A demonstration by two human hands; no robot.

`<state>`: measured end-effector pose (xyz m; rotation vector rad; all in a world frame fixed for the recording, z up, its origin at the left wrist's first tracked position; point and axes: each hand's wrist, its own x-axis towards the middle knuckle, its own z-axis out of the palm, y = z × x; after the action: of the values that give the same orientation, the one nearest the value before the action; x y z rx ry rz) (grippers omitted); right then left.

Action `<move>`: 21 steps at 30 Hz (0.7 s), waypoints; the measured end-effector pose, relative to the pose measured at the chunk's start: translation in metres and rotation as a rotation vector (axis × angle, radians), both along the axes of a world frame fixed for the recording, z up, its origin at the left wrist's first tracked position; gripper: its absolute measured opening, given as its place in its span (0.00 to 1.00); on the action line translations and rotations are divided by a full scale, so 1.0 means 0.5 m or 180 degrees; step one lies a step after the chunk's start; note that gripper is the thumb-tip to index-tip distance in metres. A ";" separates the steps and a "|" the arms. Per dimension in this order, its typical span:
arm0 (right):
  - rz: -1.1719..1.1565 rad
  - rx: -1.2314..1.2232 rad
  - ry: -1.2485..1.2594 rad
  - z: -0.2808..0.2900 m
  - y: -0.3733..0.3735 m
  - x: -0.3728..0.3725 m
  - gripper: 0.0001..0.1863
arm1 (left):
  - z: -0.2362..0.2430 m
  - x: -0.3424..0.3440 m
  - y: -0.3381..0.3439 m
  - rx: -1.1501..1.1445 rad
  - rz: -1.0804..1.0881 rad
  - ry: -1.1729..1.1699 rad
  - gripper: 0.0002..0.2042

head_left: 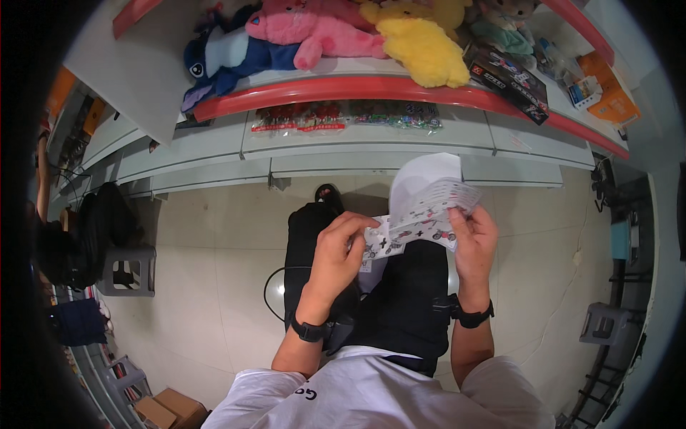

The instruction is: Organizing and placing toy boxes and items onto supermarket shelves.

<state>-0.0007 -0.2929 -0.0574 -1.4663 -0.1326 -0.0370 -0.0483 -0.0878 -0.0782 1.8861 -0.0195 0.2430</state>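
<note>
Above my lap I hold a folded instruction leaflet [414, 233] printed with small motorbike pictures and plus signs. My left hand [339, 252] is closed on its left edge, the thumb and fingertips pinching the paper. At its right side my right hand [473, 243] grips the raised pages, the thumb lying on the front. The pages stand partly open and curl toward the shelf. Behind them rises a plain white curved piece [423, 171]; whether it belongs to the leaflet I cannot tell. Both wrists wear black bands.
Ahead, a red-edged shelf [343, 90] carries a blue plush toy [246, 58], a pink one [314, 32], a yellow one [423, 51] and a dark box [507, 80]. Bagged goods [314, 117] lie on the lower shelf. Grey stools [128, 272] stand left and right; cardboard boxes [171, 407] sit lower left.
</note>
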 end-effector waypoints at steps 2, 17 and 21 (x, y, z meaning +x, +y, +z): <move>-0.0077 0.0373 -0.0050 -0.005 -0.002 0.003 0.11 | -0.005 0.003 0.002 0.0024 -0.0011 -0.0011 0.12; 0.2747 0.4120 0.1526 -0.009 0.025 0.018 0.29 | 0.052 0.001 -0.056 0.0481 -0.0565 -0.0091 0.10; 0.2501 0.4024 0.1437 -0.014 0.033 0.012 0.33 | 0.037 -0.010 -0.061 -0.0020 -0.1073 0.0197 0.10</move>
<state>0.0055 -0.2763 -0.0645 -0.0736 -0.2450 0.7221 -0.0534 -0.1182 -0.0597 1.8494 -0.2915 -0.0458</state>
